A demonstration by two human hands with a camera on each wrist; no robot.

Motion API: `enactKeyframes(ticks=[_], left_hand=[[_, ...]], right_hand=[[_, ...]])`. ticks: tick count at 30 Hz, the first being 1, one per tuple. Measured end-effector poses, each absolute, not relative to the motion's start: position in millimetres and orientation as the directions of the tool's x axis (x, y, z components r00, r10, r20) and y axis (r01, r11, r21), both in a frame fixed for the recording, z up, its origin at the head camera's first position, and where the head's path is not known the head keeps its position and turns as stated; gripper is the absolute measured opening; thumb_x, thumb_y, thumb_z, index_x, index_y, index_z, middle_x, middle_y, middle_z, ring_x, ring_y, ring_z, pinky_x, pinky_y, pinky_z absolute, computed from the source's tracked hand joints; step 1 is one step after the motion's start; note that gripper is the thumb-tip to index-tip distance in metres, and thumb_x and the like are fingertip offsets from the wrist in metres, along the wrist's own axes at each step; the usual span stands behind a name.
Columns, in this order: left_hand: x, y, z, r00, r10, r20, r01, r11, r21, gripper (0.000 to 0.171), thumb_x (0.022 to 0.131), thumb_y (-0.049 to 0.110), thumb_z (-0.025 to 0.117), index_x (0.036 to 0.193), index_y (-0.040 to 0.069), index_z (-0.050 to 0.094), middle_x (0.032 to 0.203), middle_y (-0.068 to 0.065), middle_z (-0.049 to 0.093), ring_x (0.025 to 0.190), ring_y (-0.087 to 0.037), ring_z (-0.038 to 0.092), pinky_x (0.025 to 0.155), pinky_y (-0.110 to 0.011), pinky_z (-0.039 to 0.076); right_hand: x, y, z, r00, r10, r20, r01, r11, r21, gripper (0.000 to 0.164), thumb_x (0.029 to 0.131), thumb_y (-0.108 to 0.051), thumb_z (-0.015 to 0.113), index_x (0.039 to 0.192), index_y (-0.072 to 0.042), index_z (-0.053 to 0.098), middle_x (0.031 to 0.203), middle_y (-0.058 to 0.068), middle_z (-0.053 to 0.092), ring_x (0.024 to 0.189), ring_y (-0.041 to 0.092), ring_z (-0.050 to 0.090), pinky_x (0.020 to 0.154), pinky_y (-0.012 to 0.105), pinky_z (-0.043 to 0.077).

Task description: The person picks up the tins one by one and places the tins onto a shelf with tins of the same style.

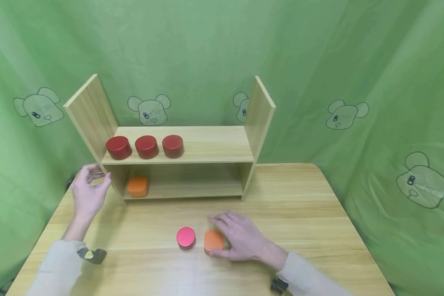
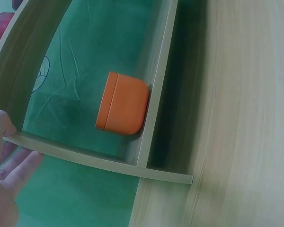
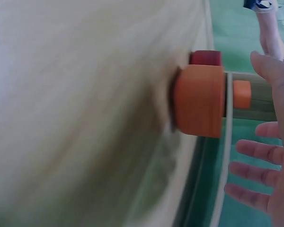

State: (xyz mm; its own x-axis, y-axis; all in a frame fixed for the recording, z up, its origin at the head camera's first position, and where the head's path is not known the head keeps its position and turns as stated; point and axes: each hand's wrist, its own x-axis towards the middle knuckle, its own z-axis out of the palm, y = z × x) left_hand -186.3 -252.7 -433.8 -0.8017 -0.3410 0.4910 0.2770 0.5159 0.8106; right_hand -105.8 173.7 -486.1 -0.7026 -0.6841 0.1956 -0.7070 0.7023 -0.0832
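- An orange box with rounded corners lies on the counter, in front of the shelf.
- The right hand is spread around that box, fingers extended and thumb well apart from them. In the head view the thumb tip overlaps the box's near edge; whether it touches, I cannot tell. The hand has hold of nothing.
- A pinkish-red round tin sits on the counter, just to the left of the box and apart from it.
- The left hand grips the left side panel of the wooden shelf, thumb and fingers on either side of its front edge.
- On the lower board, near that panel, sits a second orange box.
- Three dark red round tins stand in a row on the upper board, towards its left end.
- Both arms wear pale sleeves.
- Behind the counter hangs a green curtain printed with cartoon animal heads.
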Motion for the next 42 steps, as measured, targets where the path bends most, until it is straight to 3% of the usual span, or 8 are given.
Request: enactKeyframes(ticks=[11, 24, 31, 35, 37, 39, 42], left_hand=[[-186, -253, -432, -0.802, -0.334, 0.495, 0.280, 0.522, 0.806, 0.034, 0.091, -0.003, 0.071, 0.123, -0.010, 0.063, 0.100, 0.034, 0.055, 0.087, 0.019, 0.058, 0.071, 0.004, 0.053], [-185, -253, -432, -0.813, -0.338, 0.473, 0.254, 0.525, 0.812, 0.033, 0.091, -0.002, 0.070, 0.123, -0.009, 0.063, 0.099, 0.035, 0.055, 0.087, 0.021, 0.058, 0.071, 0.004, 0.053], [-185, -252, -431, -0.815, -0.340, 0.470, 0.254, 0.519, 0.816, 0.033, 0.091, -0.003, 0.070, 0.123, -0.009, 0.063, 0.100, 0.032, 0.056, 0.087, 0.020, 0.058, 0.071, 0.003, 0.053], [-185, -252, -431, -0.819, -0.335, 0.466, 0.255, 0.514, 0.819, 0.034, 0.092, -0.003, 0.070, 0.124, -0.009, 0.063, 0.107, 0.005, 0.070, 0.087, 0.021, 0.057, 0.071, 0.004, 0.052], [-185, -252, -432, -0.822, -0.332, 0.462, 0.254, 0.512, 0.821, 0.034, 0.092, -0.003, 0.070, 0.125, -0.009, 0.062, 0.112, -0.014, 0.071, 0.087, 0.021, 0.057, 0.071, 0.005, 0.052], [-184, -252, -432, -0.823, -0.330, 0.462, 0.255, 0.512, 0.820, 0.034, 0.092, -0.003, 0.070, 0.125, -0.009, 0.062, 0.117, -0.025, 0.070, 0.087, 0.022, 0.056, 0.071, 0.005, 0.051], [-185, -252, -432, -0.820, -0.335, 0.464, 0.251, 0.517, 0.818, 0.034, 0.092, -0.003, 0.070, 0.124, -0.009, 0.062, 0.112, -0.015, 0.070, 0.087, 0.020, 0.057, 0.071, 0.005, 0.052]], right_hand=[[-103, 177, -505, -0.676, -0.720, 0.160, -0.731, 0.682, -0.016, 0.087, 0.085, -0.074, 0.071, 0.149, -0.017, 0.058, 0.132, 0.000, 0.070, 0.118, 0.017, 0.067, 0.094, 0.035, 0.065], [-101, 183, -509, -0.672, -0.724, 0.154, -0.733, 0.681, 0.001, 0.069, 0.090, -0.064, 0.073, 0.140, -0.018, 0.066, 0.118, -0.003, 0.074, 0.106, 0.014, 0.068, 0.083, 0.029, 0.065], [-100, 184, -512, -0.678, -0.715, 0.168, -0.727, 0.686, -0.011, 0.067, 0.089, -0.061, 0.075, 0.141, -0.018, 0.066, 0.121, -0.003, 0.074, 0.108, 0.015, 0.069, 0.086, 0.030, 0.066], [-101, 185, -513, -0.679, -0.713, 0.175, -0.727, 0.687, -0.020, 0.066, 0.089, -0.059, 0.075, 0.140, -0.018, 0.066, 0.121, -0.003, 0.074, 0.107, 0.014, 0.069, 0.086, 0.029, 0.066], [-101, 185, -514, -0.675, -0.714, 0.186, -0.730, 0.684, -0.021, 0.066, 0.089, -0.059, 0.076, 0.140, -0.018, 0.066, 0.121, -0.003, 0.074, 0.106, 0.014, 0.069, 0.085, 0.028, 0.065], [-102, 185, -516, -0.669, -0.714, 0.203, -0.732, 0.681, -0.019, 0.065, 0.088, -0.058, 0.076, 0.139, -0.019, 0.067, 0.120, -0.004, 0.074, 0.106, 0.013, 0.069, 0.084, 0.028, 0.065], [-103, 185, -517, -0.658, -0.714, 0.239, -0.738, 0.675, -0.014, 0.064, 0.087, -0.057, 0.078, 0.137, -0.019, 0.068, 0.119, -0.005, 0.074, 0.105, 0.012, 0.069, 0.085, 0.028, 0.065]])
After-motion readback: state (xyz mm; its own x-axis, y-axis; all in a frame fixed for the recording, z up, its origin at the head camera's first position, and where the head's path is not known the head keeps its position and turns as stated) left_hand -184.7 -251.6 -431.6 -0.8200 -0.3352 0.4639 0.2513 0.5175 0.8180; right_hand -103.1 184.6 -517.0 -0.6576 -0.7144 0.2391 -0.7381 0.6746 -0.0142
